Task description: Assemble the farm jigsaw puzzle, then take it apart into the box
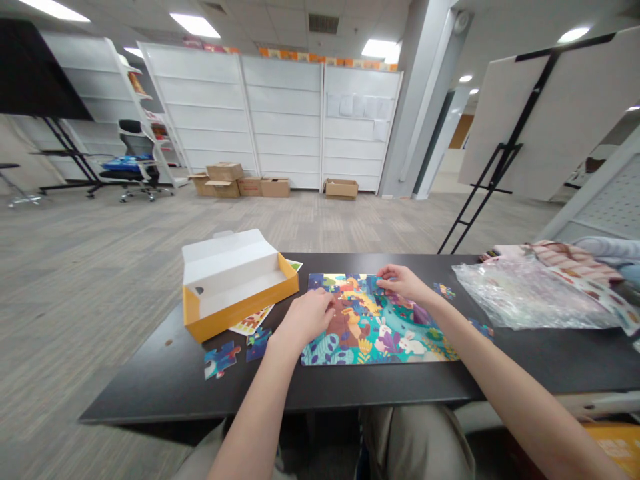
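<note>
A colourful jigsaw puzzle (373, 333) with rabbits and plants lies largely joined on the black table (165, 380). My left hand (315, 312) rests over its left part, fingers bent down; what is under the fingertips is hidden. At the puzzle's upper edge, my right hand (400, 281) pinches a small blue puzzle piece (379, 283) between thumb and fingers. Loose pieces (221, 360) lie left of the puzzle, with a dark blue piece (258, 345) beside them. More loose pieces (444, 291) are to the right, past my right wrist.
An open yellow box (245, 303) with a white inside stands at the table's back left, on printed sheets (253, 321). Clear plastic packaging (530, 293) and folded cloth (575, 259) lie at the right. Cardboard boxes (225, 180) stand by the far shelves.
</note>
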Action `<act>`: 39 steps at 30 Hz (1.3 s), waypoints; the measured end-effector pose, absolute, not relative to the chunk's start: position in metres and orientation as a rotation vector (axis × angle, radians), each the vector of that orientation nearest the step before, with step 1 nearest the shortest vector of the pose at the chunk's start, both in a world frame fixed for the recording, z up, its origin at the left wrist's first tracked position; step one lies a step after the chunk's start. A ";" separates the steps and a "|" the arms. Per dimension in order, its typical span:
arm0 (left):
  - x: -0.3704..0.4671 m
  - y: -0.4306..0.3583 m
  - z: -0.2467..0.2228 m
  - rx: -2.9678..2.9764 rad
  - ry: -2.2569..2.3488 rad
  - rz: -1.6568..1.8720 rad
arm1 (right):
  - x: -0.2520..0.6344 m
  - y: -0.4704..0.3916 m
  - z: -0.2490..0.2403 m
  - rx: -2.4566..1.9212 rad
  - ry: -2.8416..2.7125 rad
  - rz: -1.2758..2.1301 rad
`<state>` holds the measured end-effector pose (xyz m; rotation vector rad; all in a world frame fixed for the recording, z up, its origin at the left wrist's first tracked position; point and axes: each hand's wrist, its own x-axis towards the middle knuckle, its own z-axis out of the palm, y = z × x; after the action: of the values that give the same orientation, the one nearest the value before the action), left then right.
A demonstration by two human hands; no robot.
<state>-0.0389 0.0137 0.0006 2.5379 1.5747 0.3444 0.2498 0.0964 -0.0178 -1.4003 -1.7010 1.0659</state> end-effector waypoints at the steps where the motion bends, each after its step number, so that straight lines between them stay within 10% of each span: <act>1: -0.039 0.014 0.000 2.540 1.576 0.338 | 0.250 0.101 -0.016 -1.407 -1.696 1.056; 39: -0.037 0.011 0.006 2.526 1.591 0.276 | 0.211 0.128 -0.033 -1.544 -2.124 0.212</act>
<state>-0.0368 0.0113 0.0059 2.5257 1.5909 0.2765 0.2111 0.1283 -0.0334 -1.5444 -2.1237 0.2120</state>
